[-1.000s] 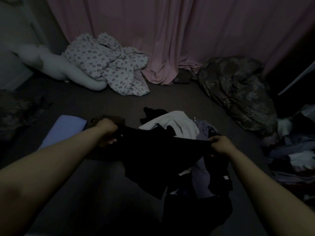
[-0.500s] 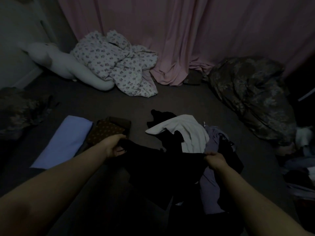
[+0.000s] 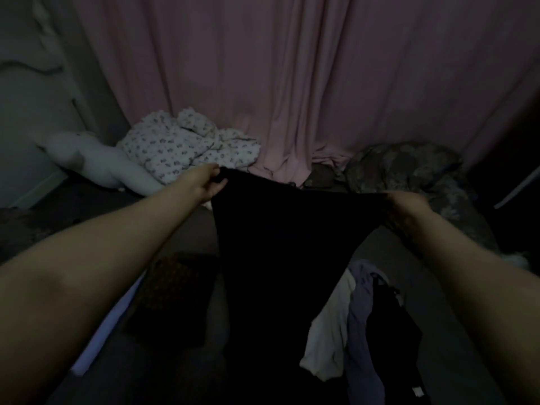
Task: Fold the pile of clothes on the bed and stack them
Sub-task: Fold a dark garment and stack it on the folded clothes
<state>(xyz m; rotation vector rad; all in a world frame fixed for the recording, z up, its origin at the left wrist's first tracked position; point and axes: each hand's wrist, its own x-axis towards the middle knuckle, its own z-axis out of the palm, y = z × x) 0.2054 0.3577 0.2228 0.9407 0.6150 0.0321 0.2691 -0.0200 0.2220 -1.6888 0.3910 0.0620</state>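
Note:
A black garment (image 3: 280,258) hangs spread in the air in front of me, above the dark bed (image 3: 181,229). My left hand (image 3: 207,182) pinches its upper left corner and my right hand (image 3: 406,204) grips its upper right corner. Below on the right lies the unfolded pile (image 3: 359,325) with a white piece, a lavender piece and black pieces. On the left of the bed lie a folded brown patterned piece (image 3: 178,290) and a folded light blue piece (image 3: 108,328), partly hidden by my left arm.
A pink curtain (image 3: 292,83) hangs behind the bed. A floral blanket (image 3: 187,144) and a white plush toy (image 3: 96,162) lie at the far left, and a camouflage-patterned quilt (image 3: 409,171) at the far right.
Both hands have lifted the black garment off the pile, up and away from me, and pulled it wide. My view has tilted upward.

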